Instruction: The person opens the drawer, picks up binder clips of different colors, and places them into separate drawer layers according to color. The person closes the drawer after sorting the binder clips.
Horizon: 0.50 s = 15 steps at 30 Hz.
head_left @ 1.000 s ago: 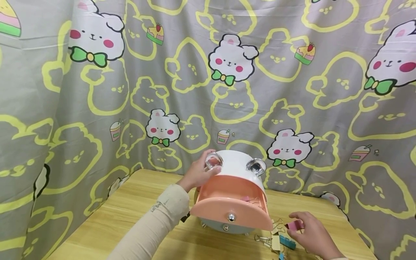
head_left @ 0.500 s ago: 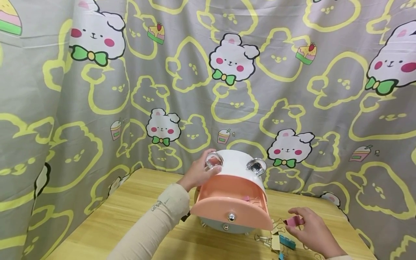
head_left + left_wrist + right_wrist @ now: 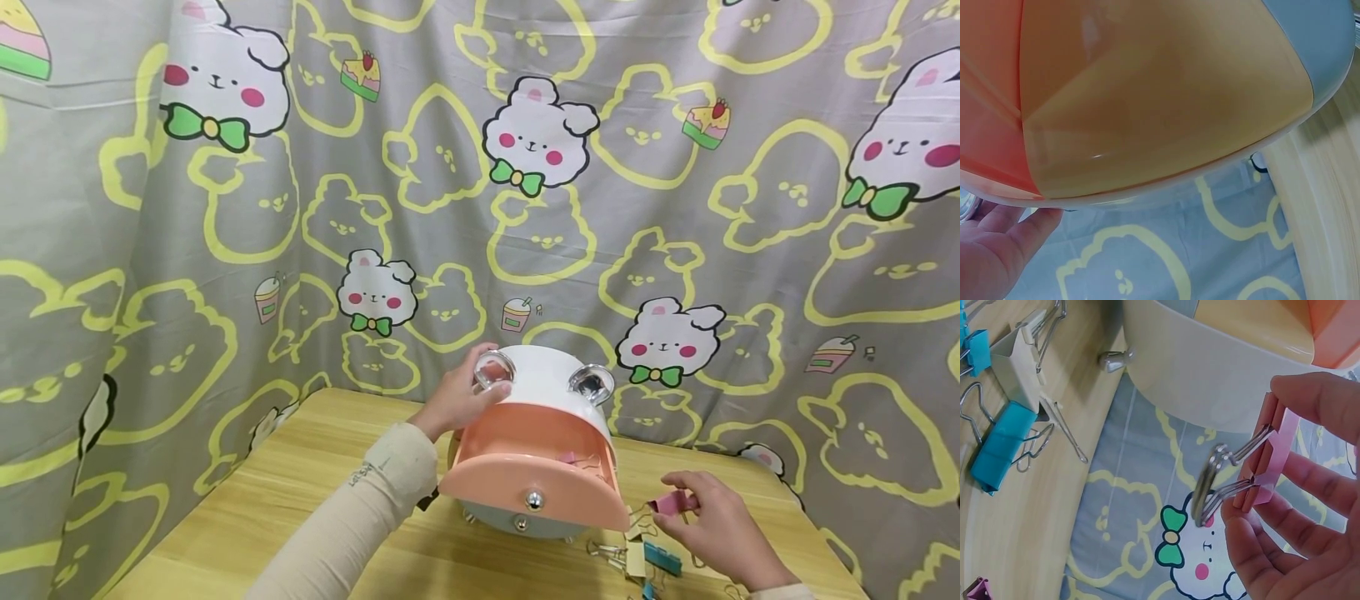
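A frog-like desktop drawer box, white on top with silver round eyes, stands on the table. Its orange upper drawer is pulled out, with pink binder clips inside at the right. My left hand holds the box's top left corner around one eye; in the left wrist view the fingers meet the white edge. My right hand pinches a pink binder clip between thumb and fingers, right of the drawer and above the table. Its wire handles point away from the palm.
Several binder clips lie on the table in front of the right hand: cream and teal ones. A pink clip shows at the right wrist view's corner. A grey blue lower drawer is closed. A patterned curtain hangs behind.
My right hand has moved slightly up and left toward the drawer with the pink binder clip. The left hand and the box keep their places.
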Each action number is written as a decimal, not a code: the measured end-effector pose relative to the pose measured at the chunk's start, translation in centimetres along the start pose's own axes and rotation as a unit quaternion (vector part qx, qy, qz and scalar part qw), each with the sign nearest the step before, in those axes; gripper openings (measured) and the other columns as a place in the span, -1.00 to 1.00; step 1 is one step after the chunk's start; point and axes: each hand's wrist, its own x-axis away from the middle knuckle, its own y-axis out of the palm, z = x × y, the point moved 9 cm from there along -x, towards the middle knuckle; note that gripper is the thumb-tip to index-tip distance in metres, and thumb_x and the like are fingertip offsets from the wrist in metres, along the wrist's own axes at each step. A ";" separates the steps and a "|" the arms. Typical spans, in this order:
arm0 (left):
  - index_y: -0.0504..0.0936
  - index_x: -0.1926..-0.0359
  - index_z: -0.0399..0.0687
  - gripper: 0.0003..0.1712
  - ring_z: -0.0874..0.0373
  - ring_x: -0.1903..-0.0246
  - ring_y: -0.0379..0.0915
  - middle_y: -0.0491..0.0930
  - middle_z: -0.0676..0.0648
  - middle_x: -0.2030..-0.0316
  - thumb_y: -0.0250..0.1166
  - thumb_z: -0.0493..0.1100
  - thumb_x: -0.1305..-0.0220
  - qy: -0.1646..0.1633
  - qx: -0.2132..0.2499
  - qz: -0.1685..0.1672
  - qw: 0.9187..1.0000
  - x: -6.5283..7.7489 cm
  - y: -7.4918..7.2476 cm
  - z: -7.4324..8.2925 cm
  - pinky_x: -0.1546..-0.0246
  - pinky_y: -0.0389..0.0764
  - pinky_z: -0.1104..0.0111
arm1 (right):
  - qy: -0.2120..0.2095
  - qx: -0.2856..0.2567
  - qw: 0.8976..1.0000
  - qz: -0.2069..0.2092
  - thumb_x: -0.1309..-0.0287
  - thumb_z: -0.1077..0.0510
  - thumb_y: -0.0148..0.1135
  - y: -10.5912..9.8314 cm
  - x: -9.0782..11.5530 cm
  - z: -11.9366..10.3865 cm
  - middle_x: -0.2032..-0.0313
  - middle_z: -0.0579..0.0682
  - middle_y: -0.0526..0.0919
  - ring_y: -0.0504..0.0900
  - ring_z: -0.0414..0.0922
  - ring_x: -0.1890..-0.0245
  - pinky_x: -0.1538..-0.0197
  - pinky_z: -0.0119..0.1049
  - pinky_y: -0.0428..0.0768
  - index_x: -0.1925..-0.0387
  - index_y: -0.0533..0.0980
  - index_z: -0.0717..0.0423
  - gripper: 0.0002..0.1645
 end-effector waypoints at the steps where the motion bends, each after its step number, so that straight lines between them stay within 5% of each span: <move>1: 0.16 -0.41 0.26 -0.20 -0.01 0.08 0.47 0.52 -0.14 0.02 0.30 0.15 -0.23 0.000 -0.001 0.001 1.000 0.0 0.0 0.0 0.02 0.48 0.02 | -0.003 0.002 1.000 0.005 0.16 -0.12 0.56 -0.1 0.0 -0.1 0.12 0.06 0.59 0.50 -0.15 0.33 0.38 -0.25 0.49 0.03 0.57 0.16 -0.32; 15: 0.15 -0.41 0.25 -0.20 -0.01 0.09 0.47 0.53 -0.14 0.03 0.30 0.15 -0.23 0.000 0.005 0.001 1.000 0.1 0.0 0.1 0.02 0.49 0.04 | -0.042 0.006 0.997 0.057 0.18 -0.06 0.59 -1.3 0.0 -2.0 0.28 -0.08 0.56 0.41 -0.18 0.39 0.39 -0.31 0.44 0.10 0.60 0.09 -0.42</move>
